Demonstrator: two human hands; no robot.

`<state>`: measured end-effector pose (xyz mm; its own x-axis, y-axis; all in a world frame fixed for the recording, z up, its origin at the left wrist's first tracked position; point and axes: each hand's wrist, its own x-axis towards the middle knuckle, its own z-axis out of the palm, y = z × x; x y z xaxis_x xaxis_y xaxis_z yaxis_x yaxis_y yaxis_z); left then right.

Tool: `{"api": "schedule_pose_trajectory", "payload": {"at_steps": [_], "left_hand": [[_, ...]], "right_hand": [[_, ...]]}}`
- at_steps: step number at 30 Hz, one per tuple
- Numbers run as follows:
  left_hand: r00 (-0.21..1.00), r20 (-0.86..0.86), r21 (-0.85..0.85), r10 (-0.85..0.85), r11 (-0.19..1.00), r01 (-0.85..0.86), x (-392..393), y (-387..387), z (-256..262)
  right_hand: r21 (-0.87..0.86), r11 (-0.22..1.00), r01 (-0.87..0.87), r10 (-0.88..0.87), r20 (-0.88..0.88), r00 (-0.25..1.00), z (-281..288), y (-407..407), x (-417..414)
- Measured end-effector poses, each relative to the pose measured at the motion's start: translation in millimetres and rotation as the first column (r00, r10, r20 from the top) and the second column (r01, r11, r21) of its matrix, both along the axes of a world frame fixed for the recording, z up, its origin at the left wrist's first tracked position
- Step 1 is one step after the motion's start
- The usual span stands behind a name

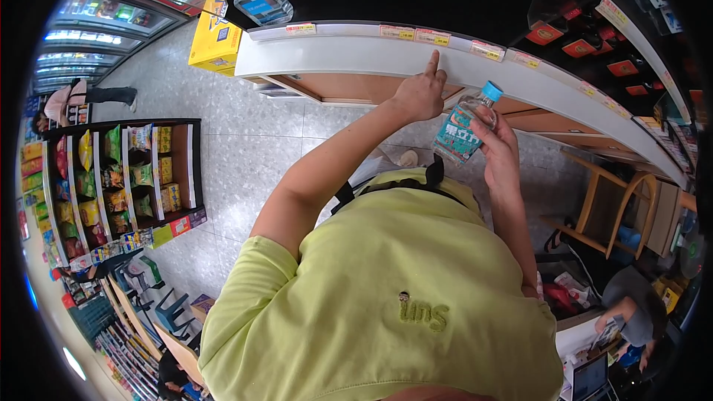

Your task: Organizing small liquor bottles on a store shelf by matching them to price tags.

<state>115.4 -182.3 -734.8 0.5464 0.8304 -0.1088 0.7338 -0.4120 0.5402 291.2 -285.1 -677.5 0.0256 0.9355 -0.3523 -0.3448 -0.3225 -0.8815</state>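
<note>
My right hand (499, 147) grips a clear, flat-sided bottle (461, 129) with a light blue cap and a teal label bearing writing. The bottle leans, cap up and to the right, in front of the shelf front. My left hand (420, 92) holds nothing; its index finger is stretched out while the other fingers curl in. That fingertip lies at the white shelf front (345, 57), just below a price tag (433, 37). Whether it touches the shelf cannot be told. On the dark shelf above, a clear bottle with a blue checked cap (263, 4) stands near the left end.
Left of the shelf is a yellow carton (216, 47). A snack rack (192, 167) stands across the tiled floor (250, 161). To the right are a wooden chair (593, 195), a seated person (640, 301) and a laptop (590, 376). Another person (61, 103) is near the coolers.
</note>
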Motion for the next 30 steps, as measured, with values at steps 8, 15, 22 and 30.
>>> {"api": "schedule_pose_trajectory", "payload": {"at_steps": [8, 15, 22, 30], "left_hand": [[1.000, -0.021, -0.016, -0.012, 1.000, 0.011, 7.0, 2.8, 1.1], [0.991, 0.116, -0.015, -0.073, 0.997, 0.075, 16.4, -7.8, 10.2], [0.883, 0.451, -0.501, 0.126, 0.855, 0.134, 19.2, -17.0, -7.8], [0.649, 0.501, -0.866, 0.573, 0.320, 0.385, 12.8, -55.5, 31.2]], "right_hand": [[0.006, 1.000, -0.004, 0.004, -0.022, 1.000, 2.1, -0.3, 3.7], [0.014, 0.999, 0.041, -0.042, 0.012, 0.999, -5.7, -2.1, 16.2], [0.029, 0.996, 0.083, -0.083, 0.011, 0.996, -3.0, -3.8, 28.2], [0.048, 0.990, 0.132, -0.129, -0.057, 0.990, 2.6, -0.4, 23.5]]}}
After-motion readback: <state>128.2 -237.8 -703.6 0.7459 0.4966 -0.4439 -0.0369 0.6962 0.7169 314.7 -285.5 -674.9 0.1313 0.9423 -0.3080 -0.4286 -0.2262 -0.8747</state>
